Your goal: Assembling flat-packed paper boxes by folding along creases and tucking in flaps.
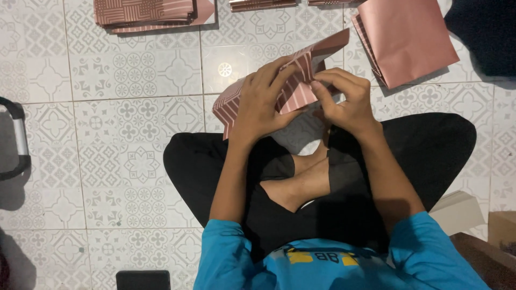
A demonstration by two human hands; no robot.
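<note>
Pink striped paper bag [293, 86], half-folded, held above our lap: left hand [263, 104] closed flat over its face to steady it, right hand [344, 99] pinching the fold; plain pink sheets [408, 40] stacked on the tiled floor [134, 134].

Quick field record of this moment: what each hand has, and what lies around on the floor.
left hand: grips the pink striped paper piece, fingers spread over it
right hand: pinches the same piece at a fold
posture: seated cross-legged on patterned tile floor
top left: stack of patterned pink sheets
top right: stack of plain pink sheets
bottom edge: dark phone
</note>
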